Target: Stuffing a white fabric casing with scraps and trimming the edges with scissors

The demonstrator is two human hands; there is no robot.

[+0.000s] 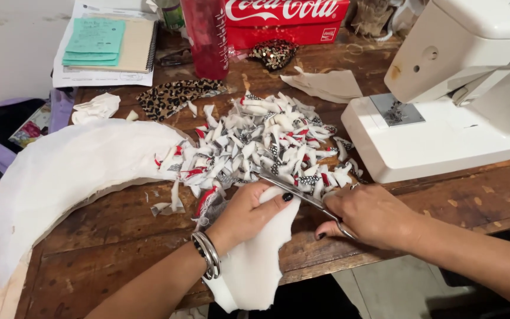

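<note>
The right hand (373, 215) grips silver scissors (302, 195), blades on the edge of a white fabric piece (255, 260). The left hand (249, 212) is pressed down on that fabric at the front edge of the wooden table (444, 204). A big heap of cut scraps (267, 147) lies just behind, so lots of trimming looks done. A long white curved piece (60, 177) lies to the left, a white sewing machine (455, 88) to the right.
</note>
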